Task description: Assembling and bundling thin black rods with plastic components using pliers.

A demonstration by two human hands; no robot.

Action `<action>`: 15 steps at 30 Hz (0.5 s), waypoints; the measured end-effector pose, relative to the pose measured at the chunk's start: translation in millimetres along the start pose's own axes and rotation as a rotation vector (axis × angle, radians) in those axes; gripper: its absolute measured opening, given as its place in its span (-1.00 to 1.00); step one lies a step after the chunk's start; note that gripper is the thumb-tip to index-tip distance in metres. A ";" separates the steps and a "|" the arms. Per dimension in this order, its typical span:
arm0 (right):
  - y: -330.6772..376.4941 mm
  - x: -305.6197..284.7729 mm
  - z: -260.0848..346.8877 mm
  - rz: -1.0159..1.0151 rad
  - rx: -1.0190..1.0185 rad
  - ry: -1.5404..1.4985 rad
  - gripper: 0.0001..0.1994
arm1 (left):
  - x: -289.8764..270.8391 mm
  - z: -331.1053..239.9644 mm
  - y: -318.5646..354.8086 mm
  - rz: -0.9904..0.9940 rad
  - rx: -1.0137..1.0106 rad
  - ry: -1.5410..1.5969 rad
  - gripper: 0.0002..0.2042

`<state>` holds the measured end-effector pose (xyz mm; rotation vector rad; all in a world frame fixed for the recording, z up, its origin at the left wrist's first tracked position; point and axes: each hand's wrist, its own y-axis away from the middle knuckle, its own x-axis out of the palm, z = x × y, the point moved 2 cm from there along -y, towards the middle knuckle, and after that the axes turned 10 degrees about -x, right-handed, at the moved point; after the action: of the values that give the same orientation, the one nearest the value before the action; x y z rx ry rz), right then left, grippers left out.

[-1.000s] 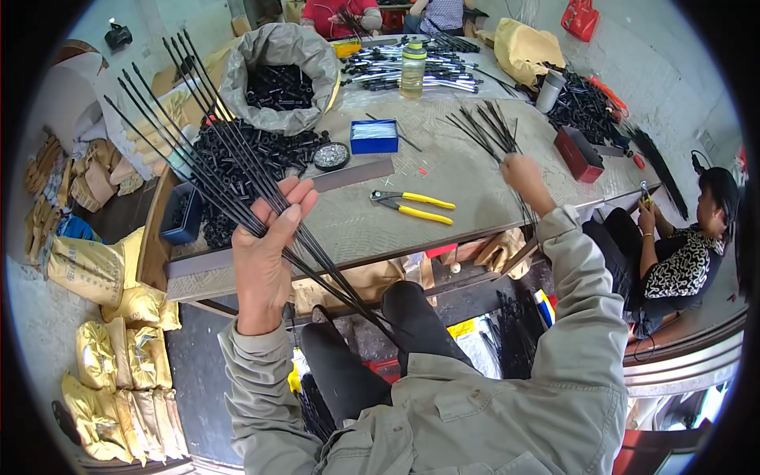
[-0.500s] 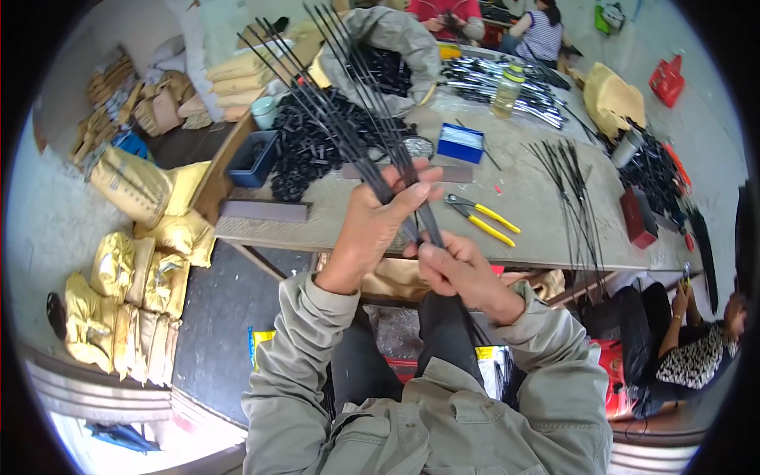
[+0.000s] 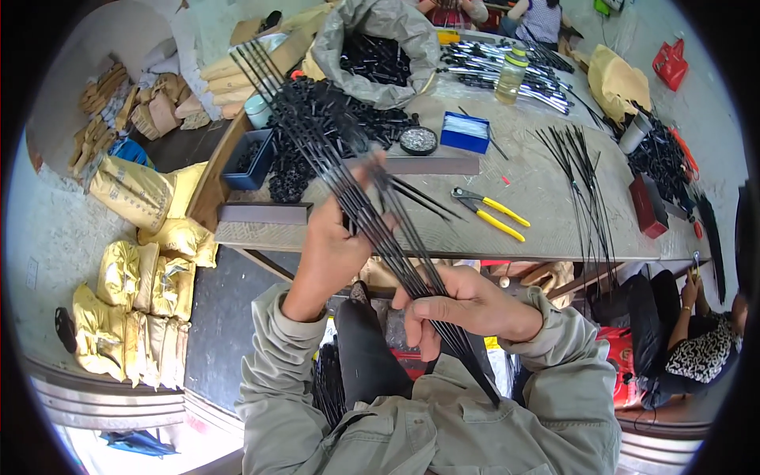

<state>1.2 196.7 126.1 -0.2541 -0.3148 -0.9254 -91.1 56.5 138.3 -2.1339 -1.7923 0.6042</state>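
I hold a bundle of long thin black rods (image 3: 317, 138) slanting from upper left down toward my lap. My left hand (image 3: 336, 241) grips the bundle near its middle, fingers wrapped over it. My right hand (image 3: 463, 305) is closed around the lower part of the same bundle, just below the left hand. The rods' lower tips reach past my right wrist. Both hands hover over the near edge of the work table (image 3: 538, 190).
On the table lie yellow-handled pliers (image 3: 491, 212), a blue box (image 3: 465, 131), a round tin (image 3: 418, 140), a heap of black parts (image 3: 317, 111), a grey sack (image 3: 380, 47), loose rods (image 3: 582, 170) and a bottle (image 3: 511, 75). Yellow sacks (image 3: 131, 293) sit on the floor left. A seated person (image 3: 697, 340) is at right.
My right hand left the loose rods on the table and came back to grip the bundle's lower end beside my left hand. My view swung left.
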 end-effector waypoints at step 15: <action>-19.6 -31.4 6.6 0.147 -0.195 0.006 -0.76 | -6.3 148.0 -9.3 0.675 -0.642 -0.072 -0.75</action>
<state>-33.3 210.9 122.1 -0.4474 -0.1974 -0.8121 -172.6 45.1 14.8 -3.2331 -1.3796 0.2424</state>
